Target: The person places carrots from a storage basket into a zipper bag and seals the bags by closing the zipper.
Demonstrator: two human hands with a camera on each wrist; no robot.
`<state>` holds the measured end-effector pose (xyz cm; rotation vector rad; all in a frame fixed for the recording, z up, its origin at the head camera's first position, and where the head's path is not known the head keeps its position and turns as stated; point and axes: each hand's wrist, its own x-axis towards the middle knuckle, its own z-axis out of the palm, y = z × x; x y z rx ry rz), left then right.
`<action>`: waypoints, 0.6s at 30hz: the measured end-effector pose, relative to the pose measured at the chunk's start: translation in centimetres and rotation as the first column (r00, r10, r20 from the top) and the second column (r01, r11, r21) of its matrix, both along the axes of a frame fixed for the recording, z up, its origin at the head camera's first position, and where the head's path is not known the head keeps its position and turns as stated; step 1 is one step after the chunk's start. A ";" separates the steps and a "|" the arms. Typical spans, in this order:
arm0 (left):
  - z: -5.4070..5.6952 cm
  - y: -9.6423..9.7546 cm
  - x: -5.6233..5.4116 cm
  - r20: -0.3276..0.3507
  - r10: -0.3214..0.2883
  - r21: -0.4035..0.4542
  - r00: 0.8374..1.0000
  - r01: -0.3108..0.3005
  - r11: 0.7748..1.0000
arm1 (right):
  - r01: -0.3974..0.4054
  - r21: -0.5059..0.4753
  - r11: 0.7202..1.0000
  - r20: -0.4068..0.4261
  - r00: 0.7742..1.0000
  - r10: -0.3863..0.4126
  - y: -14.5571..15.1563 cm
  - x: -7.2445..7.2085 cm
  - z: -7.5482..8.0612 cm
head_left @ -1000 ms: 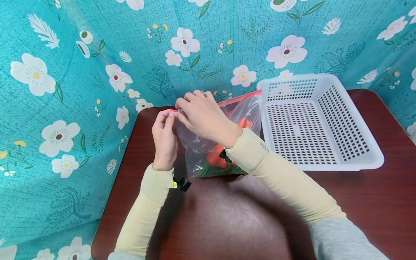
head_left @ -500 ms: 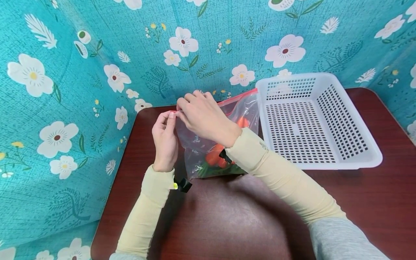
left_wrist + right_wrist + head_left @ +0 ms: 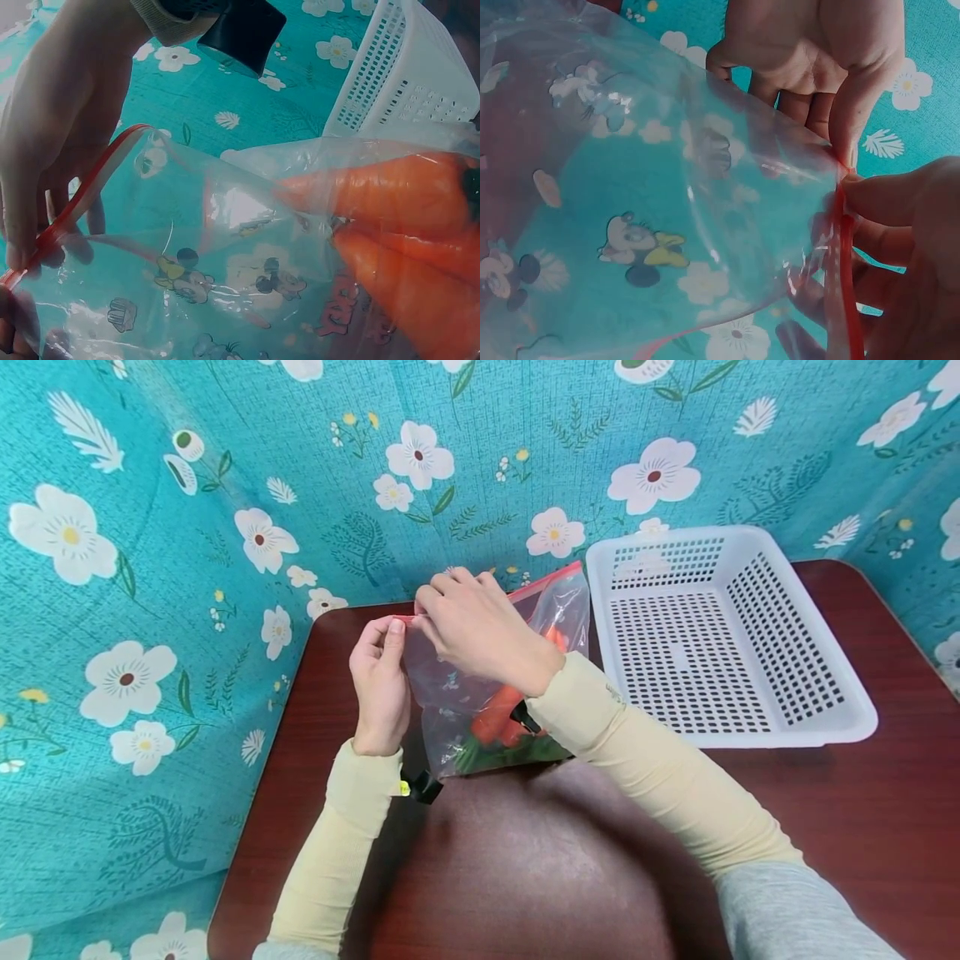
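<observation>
A clear zip bag (image 3: 442, 693) with a red seal (image 3: 845, 262) and printed cartoon figures stands on the table. Inside it are several orange carrots (image 3: 405, 199), with green tops (image 3: 487, 756) toward the bag's lower edge. At the bag's upper left corner, my left hand (image 3: 381, 681) pinches the end of the seal between thumb and fingers. Right beside it, my right hand (image 3: 483, 631) pinches the same seal from above, its fingers bent over the strip. The right wrist view has both thumbs close together on the red strip. My right hand and forearm hide part of the bag.
A white perforated plastic basket (image 3: 840, 693) stands just to the right of the bag. Behind the dark red-brown table (image 3: 555, 868) hangs a teal flowered cloth (image 3: 480, 468), which also covers the left side.
My right hand has slid slightly to the right along the seal, away from the left hand's fingertips. The bag's right end has drawn in to the left. The left hand keeps its pinch.
</observation>
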<state>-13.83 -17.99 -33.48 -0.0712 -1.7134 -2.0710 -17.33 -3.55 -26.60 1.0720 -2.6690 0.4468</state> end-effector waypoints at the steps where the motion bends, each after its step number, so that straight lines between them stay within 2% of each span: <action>1: 0.0 0.0 0.0 -0.003 0.003 0.000 1.000 -0.003 1.000 | 0.001 0.001 1.000 0.003 1.000 -0.001 0.1 0.0 0.0; 9: 0.0 -0.2 -0.1 0.002 0.026 0.050 1.000 -0.026 0.998 | 0.007 0.006 1.000 0.022 1.000 -0.007 0.8 -0.4 -0.1; 18: 0.0 -0.4 -0.1 0.022 0.051 0.017 0.998 -0.051 0.999 | 0.009 0.007 1.000 0.031 0.999 -0.009 1.6 -1.0 -0.3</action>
